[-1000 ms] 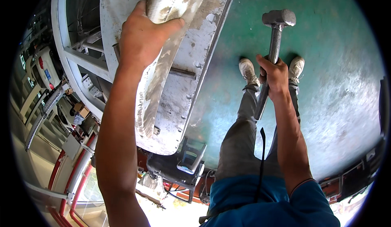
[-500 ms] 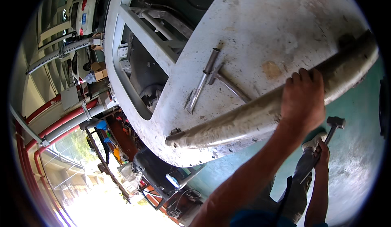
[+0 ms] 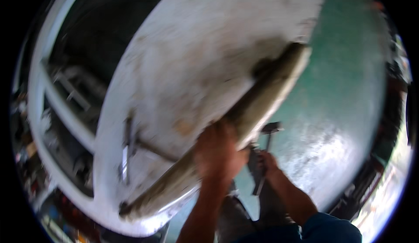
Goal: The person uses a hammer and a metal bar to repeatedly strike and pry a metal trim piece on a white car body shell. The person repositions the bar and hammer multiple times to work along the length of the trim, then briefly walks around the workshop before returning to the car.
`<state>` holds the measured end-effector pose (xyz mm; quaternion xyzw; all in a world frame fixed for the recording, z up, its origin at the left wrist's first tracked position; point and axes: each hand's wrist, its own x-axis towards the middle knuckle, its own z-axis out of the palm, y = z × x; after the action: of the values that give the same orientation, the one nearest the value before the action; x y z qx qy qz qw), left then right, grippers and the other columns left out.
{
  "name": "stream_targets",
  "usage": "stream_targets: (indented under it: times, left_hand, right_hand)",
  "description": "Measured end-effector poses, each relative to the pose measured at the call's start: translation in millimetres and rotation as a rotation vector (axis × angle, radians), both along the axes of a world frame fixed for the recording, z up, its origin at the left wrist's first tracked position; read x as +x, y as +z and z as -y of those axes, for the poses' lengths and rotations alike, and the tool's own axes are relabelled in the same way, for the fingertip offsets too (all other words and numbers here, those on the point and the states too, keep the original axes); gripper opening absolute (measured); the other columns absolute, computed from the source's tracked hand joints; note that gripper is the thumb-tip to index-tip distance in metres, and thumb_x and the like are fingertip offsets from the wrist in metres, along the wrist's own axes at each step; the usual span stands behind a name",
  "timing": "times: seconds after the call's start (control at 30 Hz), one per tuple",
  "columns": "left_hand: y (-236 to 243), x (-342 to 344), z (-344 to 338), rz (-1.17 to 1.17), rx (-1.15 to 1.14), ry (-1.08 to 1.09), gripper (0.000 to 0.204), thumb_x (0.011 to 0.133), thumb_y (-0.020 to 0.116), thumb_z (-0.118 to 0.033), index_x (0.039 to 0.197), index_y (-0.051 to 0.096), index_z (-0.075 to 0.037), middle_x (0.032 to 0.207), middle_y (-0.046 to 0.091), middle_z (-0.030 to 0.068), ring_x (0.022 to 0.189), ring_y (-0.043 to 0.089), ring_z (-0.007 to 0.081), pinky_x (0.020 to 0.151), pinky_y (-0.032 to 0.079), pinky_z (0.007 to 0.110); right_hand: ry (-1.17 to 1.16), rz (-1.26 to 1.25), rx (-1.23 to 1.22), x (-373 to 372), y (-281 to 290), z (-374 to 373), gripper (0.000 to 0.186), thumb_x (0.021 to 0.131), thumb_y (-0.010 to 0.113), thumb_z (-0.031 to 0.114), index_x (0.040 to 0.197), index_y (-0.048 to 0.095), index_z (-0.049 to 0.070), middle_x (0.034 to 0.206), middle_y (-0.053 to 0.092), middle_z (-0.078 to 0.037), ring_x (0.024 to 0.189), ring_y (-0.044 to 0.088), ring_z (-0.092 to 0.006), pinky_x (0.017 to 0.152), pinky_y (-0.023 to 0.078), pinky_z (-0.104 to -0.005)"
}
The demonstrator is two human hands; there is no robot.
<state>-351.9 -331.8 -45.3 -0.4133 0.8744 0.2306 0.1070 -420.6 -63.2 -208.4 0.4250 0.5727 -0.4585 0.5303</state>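
A long, curved, scuffed metal beam [image 3: 273, 83], like a bumper bar, lies slantwise across a dirty white car body panel [image 3: 174, 86]. My left hand [image 3: 218, 149] is wrapped over the middle of the beam. Just right of it and lower, my right hand [image 3: 267, 164] is closed round the handle of a hammer [image 3: 271, 128], whose head points up beside the beam's edge. On the panel left of the beam lie a metal rod [image 3: 125, 155] and a second hammer-like tool [image 3: 156, 150], its far end meeting the beam. Motion blur softens the details.
Dark openings framed by a white car body frame [image 3: 65, 112] lie at the left. A green floor [image 3: 331, 94] stretches to the right of the panel. Blurred clutter [image 3: 65, 208] fills the lower left rim. My legs [image 3: 235, 217] show below the hands.
The view has swung to the right, so the panel, beam and tools appear farther left. My left hand still grips the beam; my right hand, with the hammer, now appears closer to it.
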Motion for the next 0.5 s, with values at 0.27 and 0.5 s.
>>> stream_targets:
  times: [0.27,0.5]
  left_hand:
    - [7.5,-21.9,-3.1,0.004,0.016,0.003,0.074,0.061,0.082,-0.028,0.124,0.054,-0.002,0.116,0.06,0.0185,0.104,0.059,0.0382,0.091,0.047,0.049]
    - [9.1,-23.8,-5.7,0.04,0.007,0.009,0.074,0.058,0.082,-0.024,0.123,0.055,-0.004,0.114,0.061,0.0162,0.103,0.06,0.038,0.092,0.046,0.049]
  right_hand:
    - [0.077,0.033,-0.004,-35.6,11.4,11.9,0.025,0.085,0.074,0.016,0.075,0.052,0.011,0.06,0.048,0.001,0.047,0.045,-0.012,0.045,0.037,-0.0305]
    - [0.013,0.092,0.011,-65.0,9.5,-25.8,0.024,0.082,0.076,0.015,0.074,0.054,0.009,0.061,0.051,-0.001,0.048,0.049,-0.0139,0.046,0.04,-0.0313]
